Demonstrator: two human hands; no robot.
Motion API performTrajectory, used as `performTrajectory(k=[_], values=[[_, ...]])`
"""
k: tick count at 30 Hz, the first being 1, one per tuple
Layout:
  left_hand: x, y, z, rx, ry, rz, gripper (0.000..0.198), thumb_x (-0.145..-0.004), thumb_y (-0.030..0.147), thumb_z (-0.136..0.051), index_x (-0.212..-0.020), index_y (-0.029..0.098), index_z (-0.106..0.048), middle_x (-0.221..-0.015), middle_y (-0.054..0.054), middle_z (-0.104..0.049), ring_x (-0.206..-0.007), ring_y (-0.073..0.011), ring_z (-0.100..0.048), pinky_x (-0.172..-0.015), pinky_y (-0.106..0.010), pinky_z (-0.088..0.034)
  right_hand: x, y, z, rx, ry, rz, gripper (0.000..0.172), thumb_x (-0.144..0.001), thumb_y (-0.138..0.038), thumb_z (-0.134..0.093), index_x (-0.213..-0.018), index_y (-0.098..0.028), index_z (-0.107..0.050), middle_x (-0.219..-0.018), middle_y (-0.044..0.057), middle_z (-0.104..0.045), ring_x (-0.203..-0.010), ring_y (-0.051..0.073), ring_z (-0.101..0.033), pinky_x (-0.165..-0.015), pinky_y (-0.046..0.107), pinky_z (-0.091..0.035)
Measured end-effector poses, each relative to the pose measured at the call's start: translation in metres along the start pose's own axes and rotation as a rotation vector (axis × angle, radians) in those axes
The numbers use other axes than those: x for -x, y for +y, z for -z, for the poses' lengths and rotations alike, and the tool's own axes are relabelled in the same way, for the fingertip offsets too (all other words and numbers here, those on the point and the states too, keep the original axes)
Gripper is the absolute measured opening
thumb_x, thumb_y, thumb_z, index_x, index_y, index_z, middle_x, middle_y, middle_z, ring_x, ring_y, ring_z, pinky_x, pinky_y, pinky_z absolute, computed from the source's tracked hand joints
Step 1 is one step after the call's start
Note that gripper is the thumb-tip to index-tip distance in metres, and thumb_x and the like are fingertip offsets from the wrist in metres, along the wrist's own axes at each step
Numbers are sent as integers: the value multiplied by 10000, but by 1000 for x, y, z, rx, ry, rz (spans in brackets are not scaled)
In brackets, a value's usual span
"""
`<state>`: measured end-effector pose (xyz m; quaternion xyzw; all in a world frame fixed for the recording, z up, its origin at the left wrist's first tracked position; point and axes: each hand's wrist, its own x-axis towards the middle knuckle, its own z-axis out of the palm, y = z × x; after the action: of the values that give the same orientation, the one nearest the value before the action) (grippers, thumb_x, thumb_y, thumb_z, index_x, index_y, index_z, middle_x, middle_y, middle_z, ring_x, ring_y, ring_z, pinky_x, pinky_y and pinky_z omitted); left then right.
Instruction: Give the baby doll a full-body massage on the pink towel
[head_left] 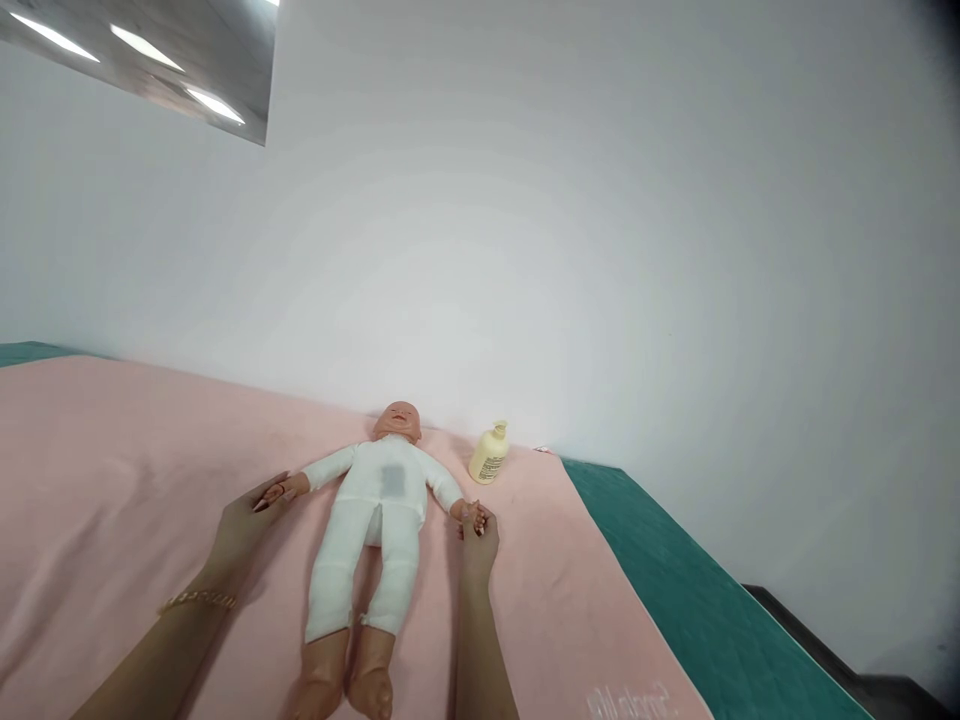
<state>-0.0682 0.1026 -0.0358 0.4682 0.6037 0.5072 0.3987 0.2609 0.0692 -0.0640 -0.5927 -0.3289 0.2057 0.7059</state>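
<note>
A baby doll point(391, 482) with a white cloth body lies on its back on a pink sheet point(570, 600), head toward the wall and arms spread. My left hand point(246, 528) grips the doll's hand on the left, its fingers closed around it. On the other side my right hand point(480, 545) is closed on the doll's other hand, pinching it between thumb and fingers. A gold bracelet circles my left wrist. The doll's bare feet reach the bottom edge of the view.
A pale yellow pump bottle point(489, 454) stands on the sheet, right of the doll's head. Green covering point(675, 560) shows beyond the sheet's right edge. A white wall point(480, 220) rises directly behind, with a reflective panel point(187, 60) at upper left.
</note>
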Motion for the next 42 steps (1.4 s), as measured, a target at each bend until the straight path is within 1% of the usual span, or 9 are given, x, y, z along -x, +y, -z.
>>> performTrajectory(k=[9,13,16,23,29,32,35,39,42], values=[[4,7,-1,19,-1,23,576,-782,424,-645,-1272,124,-600,-1314,-88,-608,-1263,-298,-513,-1055,-364,-428,5,-8,-2,1,-2,-73,512,-692,-649,-662,-820,-167,-545,-749,17,-611,-475,90,-491,-484,260,-448],[7,8,-2,54,3,31,569,-784,512,-640,-1231,159,-631,-1326,-65,-602,-1268,-283,-511,-1062,-356,-421,5,-8,-1,11,5,-56,546,-722,-695,-596,-835,-162,-560,-751,22,-613,-483,93,-492,-489,258,-443],[6,6,-2,57,-2,28,554,-799,522,-619,-1212,153,-640,-1316,-73,-609,-1269,-279,-512,-1067,-363,-416,4,-7,0,15,13,-40,567,-749,-709,-546,-860,-154,-580,-764,32,-621,-513,104,-504,-509,261,-451],[-1,-3,-1,62,6,9,516,-852,482,-554,-1241,148,-618,-1337,-74,-592,-1273,-266,-508,-1095,-369,-382,-2,2,1,-4,30,-80,584,-751,-683,-539,-956,-140,-605,-855,72,-648,-582,144,-566,-555,296,-486],[-2,-5,1,48,2,21,562,-836,448,-593,-1314,154,-568,-1333,-84,-595,-1254,-275,-525,-1053,-357,-430,-8,11,1,-68,8,-118,651,-682,-673,-605,-1049,-136,-597,-1053,131,-643,-687,184,-631,-617,334,-529],[-3,-6,0,28,0,9,552,-842,418,-586,-1325,151,-558,-1332,-92,-595,-1243,-271,-536,-1034,-348,-445,-9,11,2,-84,-13,-117,728,-637,-694,-639,-1091,-127,-587,-1117,152,-626,-780,213,-649,-653,342,-545],[-2,-3,-1,23,-1,23,569,-817,386,-619,-1331,152,-552,-1329,-95,-597,-1234,-276,-543,-1016,-347,-459,-8,8,2,-88,-32,-112,745,-633,-698,-654,-1110,-131,-581,-1145,150,-623,-833,223,-655,-680,341,-552],[2,4,-2,27,11,55,567,-779,349,-652,-1306,154,-573,-1300,-90,-619,-1216,-278,-555,-989,-338,-473,-5,4,1,-75,-42,-115,725,-651,-679,-663,-1111,-126,-581,-1075,129,-650,-708,183,-649,-664,342,-550],[7,9,-4,16,11,51,475,-764,363,-650,-1206,188,-640,-1208,-69,-673,-1162,-295,-590,-930,-346,-502,-3,2,1,-63,-39,-111,663,-661,-635,-683,-1075,-127,-584,-996,109,-668,-650,169,-635,-639,338,-545]])
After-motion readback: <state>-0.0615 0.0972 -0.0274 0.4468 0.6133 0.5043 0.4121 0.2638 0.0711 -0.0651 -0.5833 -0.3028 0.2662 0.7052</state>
